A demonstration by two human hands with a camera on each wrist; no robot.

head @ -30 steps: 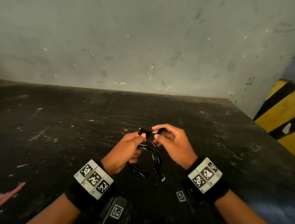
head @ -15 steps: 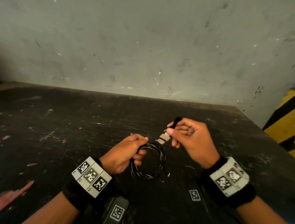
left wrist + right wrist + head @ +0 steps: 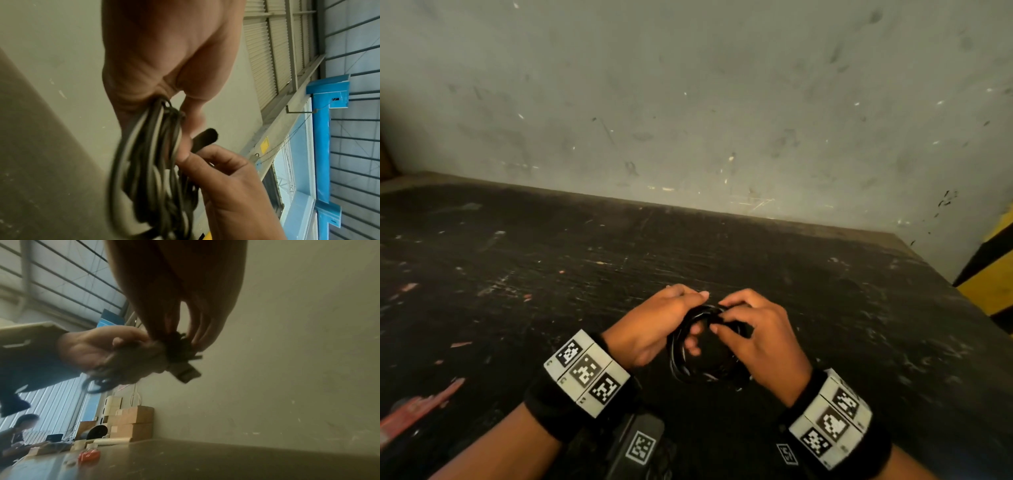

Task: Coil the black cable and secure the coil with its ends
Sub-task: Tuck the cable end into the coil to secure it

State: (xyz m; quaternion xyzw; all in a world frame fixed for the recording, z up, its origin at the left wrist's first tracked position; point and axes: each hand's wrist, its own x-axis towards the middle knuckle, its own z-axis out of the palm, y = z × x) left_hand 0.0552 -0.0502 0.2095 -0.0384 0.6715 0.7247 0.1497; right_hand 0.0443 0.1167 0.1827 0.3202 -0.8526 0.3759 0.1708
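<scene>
The black cable [image 3: 681, 353] with pale streaks is wound into a small coil, held above the dark table [image 3: 551, 274]. My left hand [image 3: 654, 329] grips the coil's upper left side, fingers curled round the bundled strands [image 3: 148, 154]. My right hand [image 3: 750, 332] pinches the cable's end at the top of the coil; a black plug end [image 3: 205, 138] sticks out past its thumb. In the right wrist view the plug [image 3: 185, 371] shows just below the right hand's fingertips, beside the left hand [image 3: 98, 350]. The coil's far side is hidden behind the right hand.
A scuffed grey wall [image 3: 688, 102] stands behind the table. A yellow and black striped post [image 3: 993, 274] is at the right edge. In the right wrist view, cardboard boxes [image 3: 131, 420], a small red item [image 3: 89, 454] and a seated person [image 3: 18, 431] are far to the left.
My right hand, which had lifted the plug end up and right of the coil, has come back down to the coil's top. The left hand kept hold of the coil.
</scene>
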